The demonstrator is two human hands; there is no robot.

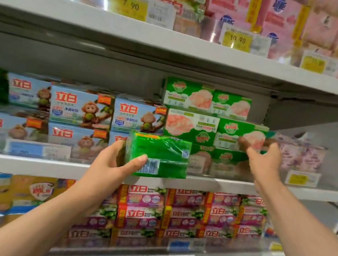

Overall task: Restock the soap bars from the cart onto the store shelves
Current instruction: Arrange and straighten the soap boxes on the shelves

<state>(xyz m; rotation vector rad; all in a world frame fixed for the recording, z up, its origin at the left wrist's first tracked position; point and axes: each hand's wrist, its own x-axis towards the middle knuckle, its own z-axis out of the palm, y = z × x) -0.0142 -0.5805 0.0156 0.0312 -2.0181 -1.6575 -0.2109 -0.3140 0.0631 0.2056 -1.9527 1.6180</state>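
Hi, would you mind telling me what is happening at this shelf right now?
A person is restocking soap on the middle shelf. The left hand grips a green soap pack in clear wrap, held up in front of the shelf edge. The right hand reaches to the stacked green-and-white soap boxes, fingers touching one box on the stack's right side. Blue monkey-print boxes sit to the left.

Bright, even light — glare above, blurred edges
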